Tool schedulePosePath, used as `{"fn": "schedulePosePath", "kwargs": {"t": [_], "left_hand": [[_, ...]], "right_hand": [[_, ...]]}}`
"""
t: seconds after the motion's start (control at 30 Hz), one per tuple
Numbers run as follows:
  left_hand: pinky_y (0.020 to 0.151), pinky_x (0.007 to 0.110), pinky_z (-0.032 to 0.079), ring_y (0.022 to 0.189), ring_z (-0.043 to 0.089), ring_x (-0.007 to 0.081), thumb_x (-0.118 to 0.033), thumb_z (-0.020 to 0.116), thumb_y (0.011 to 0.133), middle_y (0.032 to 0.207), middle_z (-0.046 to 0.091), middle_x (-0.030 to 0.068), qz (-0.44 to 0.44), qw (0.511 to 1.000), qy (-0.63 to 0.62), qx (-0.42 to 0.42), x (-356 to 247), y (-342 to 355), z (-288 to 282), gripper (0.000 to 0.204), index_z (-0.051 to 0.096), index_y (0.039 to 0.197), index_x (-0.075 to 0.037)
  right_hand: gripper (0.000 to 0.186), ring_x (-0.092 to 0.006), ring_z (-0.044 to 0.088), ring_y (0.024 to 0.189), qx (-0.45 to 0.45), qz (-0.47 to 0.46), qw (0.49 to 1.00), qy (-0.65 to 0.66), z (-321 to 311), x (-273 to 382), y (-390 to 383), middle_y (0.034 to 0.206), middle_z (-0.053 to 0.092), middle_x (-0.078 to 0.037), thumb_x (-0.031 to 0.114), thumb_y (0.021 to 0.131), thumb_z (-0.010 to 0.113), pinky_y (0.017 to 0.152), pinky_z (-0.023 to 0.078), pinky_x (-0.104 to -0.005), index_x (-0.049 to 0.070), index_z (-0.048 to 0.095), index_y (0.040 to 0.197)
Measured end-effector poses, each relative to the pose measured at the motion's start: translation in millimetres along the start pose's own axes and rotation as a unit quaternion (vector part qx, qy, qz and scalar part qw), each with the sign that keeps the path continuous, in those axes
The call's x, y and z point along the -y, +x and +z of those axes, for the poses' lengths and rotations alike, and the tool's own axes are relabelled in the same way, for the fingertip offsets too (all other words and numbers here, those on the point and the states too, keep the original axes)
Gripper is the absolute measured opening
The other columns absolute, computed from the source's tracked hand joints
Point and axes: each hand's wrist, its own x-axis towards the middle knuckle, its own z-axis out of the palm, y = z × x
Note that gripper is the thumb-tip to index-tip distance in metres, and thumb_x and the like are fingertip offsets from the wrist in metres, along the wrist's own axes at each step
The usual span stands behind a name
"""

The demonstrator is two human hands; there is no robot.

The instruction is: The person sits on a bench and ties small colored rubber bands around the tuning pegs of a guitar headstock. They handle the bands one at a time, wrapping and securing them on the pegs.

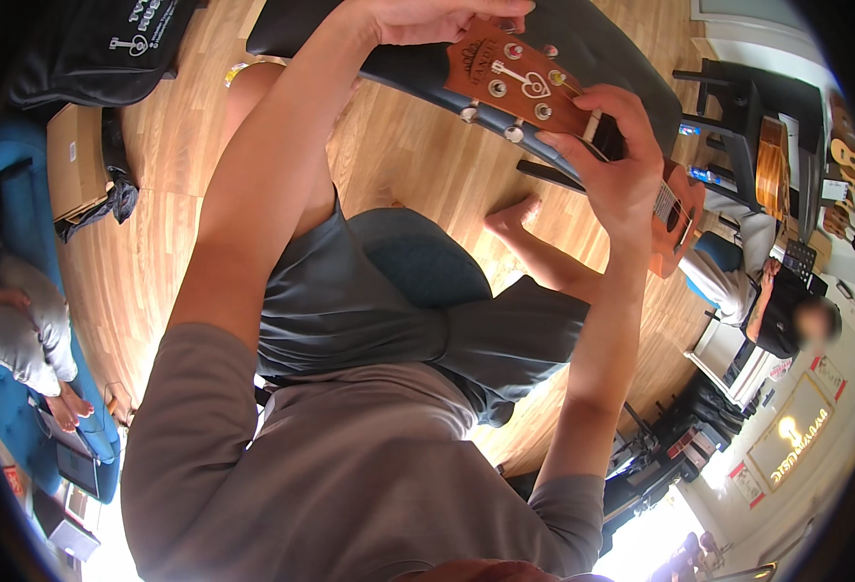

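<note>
A reddish-brown ukulele (pixel 682 224) lies slanted at the upper right, its headstock (pixel 503 78) pointing to the upper left. Around its neck, just below the headstock, my right hand (pixel 621 145) is closed, with thumb and forefinger on opposite sides. Several metal tuning pegs (pixel 515 133) stick out along the headstock's near edge. My left hand (pixel 427 21) is raised by the headstock's far end, partly cut off by the upper edge of the view. Its fingers are bent together, and what they hold, if anything, is hidden. A dark table (pixel 631 58) stands beneath the headstock.
A round dark teal stool (pixel 418 257) stands between my legs. On the left are a cardboard box (pixel 76 160), a blue sofa (pixel 20 378) and a seated person. Another person (pixel 776 310) sits at the right. A guitar (pixel 773 165) and wall-hung instruments are behind the table.
</note>
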Motion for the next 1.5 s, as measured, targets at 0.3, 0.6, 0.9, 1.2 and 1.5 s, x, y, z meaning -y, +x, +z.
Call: {"fn": "schedulePosePath", "kwargs": {"t": [0.3, 0.6, 0.9, 1.2, 1.5], "left_hand": [[0.076, 0.026, 0.055, 0.088, 0.069, 0.0133, -0.022, 0.076, 0.092, 0.093, 0.072, 0.0049, -0.045, 0.987, 0.135, -0.074, -7, -6, 5, 0.021, 0.074, 0.099, -0.002], [0.08, 0.027, 0.056, 0.092, 0.069, 0.0154, -0.019, 0.074, 0.092, 0.1, 0.072, 0.0069, -0.051, 0.986, 0.138, -0.08, 0, -6, -7, 0.025, 0.072, 0.109, 0.001], [0.083, 0.029, 0.056, 0.096, 0.068, 0.0168, -0.019, 0.073, 0.092, 0.104, 0.072, 0.0083, -0.067, 0.982, 0.156, -0.078, -3, -11, -8, 0.031, 0.07, 0.115, 0.001], [0.1, 0.039, 0.052, 0.113, 0.064, 0.025, -0.034, 0.066, 0.1, 0.121, 0.067, 0.0121, 0.035, 0.997, 0.023, -0.07, 4, -6, -2, 0.045, 0.06, 0.129, 0.0], [0.095, 0.041, 0.055, 0.106, 0.068, 0.0257, -0.049, 0.059, 0.099, 0.11, 0.069, 0.0121, 0.112, 0.937, -0.282, -0.175, 25, 14, 42, 0.049, 0.062, 0.118, -0.004]], "right_hand": [[0.045, -0.0219, 0.065, 0.095, 0.005, -0.006, 1.0, -0.013, 11, -4, -2, 0.106, 0.066, -0.006, 0.007, 0.064, 0.092, 0.082, 0.054, -0.0338, 0.006, 0.068, 0.103], [0.045, -0.0246, 0.066, 0.094, 0.013, -0.001, 0.999, -0.048, 19, -7, -1, 0.107, 0.066, -0.007, 0.011, 0.065, 0.092, 0.079, 0.054, -0.0353, 0.006, 0.069, 0.103], [0.044, -0.0238, 0.066, 0.093, 0.018, 0.007, 0.999, -0.035, 18, -6, 1, 0.107, 0.066, -0.007, 0.01, 0.064, 0.092, 0.078, 0.054, -0.0351, 0.006, 0.069, 0.102], [0.042, -0.0221, 0.065, 0.093, -0.015, -0.012, 0.999, -0.046, 8, -4, 10, 0.105, 0.067, -0.007, 0.007, 0.067, 0.091, 0.082, 0.053, -0.0327, 0.004, 0.068, 0.102], [0.042, -0.0236, 0.066, 0.093, -0.026, 0.026, 0.996, -0.086, 22, -22, 30, 0.103, 0.067, -0.009, 0.014, 0.072, 0.091, 0.083, 0.053, -0.0337, 0.004, 0.066, 0.104]]}}
